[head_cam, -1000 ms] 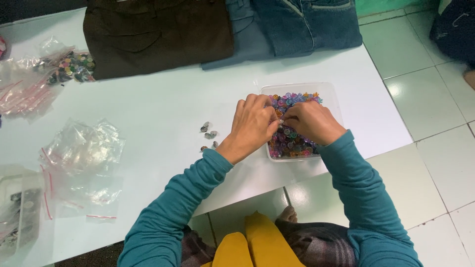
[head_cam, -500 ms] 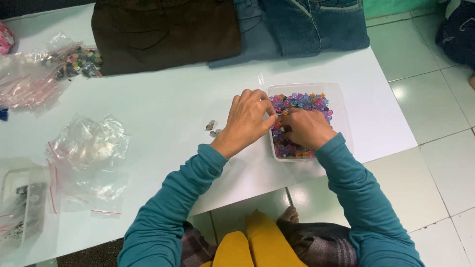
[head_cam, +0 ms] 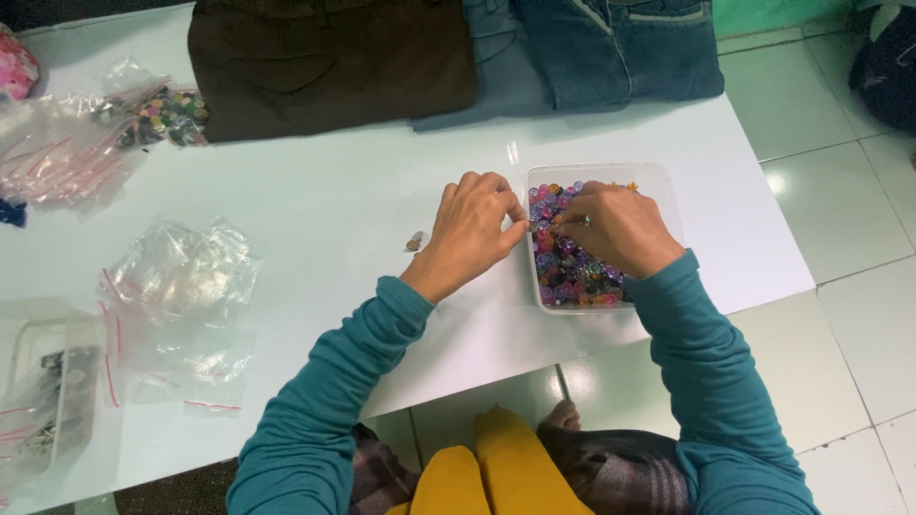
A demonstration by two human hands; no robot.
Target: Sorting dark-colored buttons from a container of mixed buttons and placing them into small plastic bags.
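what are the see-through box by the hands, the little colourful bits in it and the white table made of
The clear rectangular box looks like thin plastic: see-through walls with a frosted sheen. The small multicoloured round pieces inside it seem to be glossy plastic, judging by their bright translucent colours, though they are too small to be sure. The white table has a smooth, slightly shiny top, likely laminate or painted board.

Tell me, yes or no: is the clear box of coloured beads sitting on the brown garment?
No: the clear box sits on the bare white table, well below the brown garment lying at the table's far edge.
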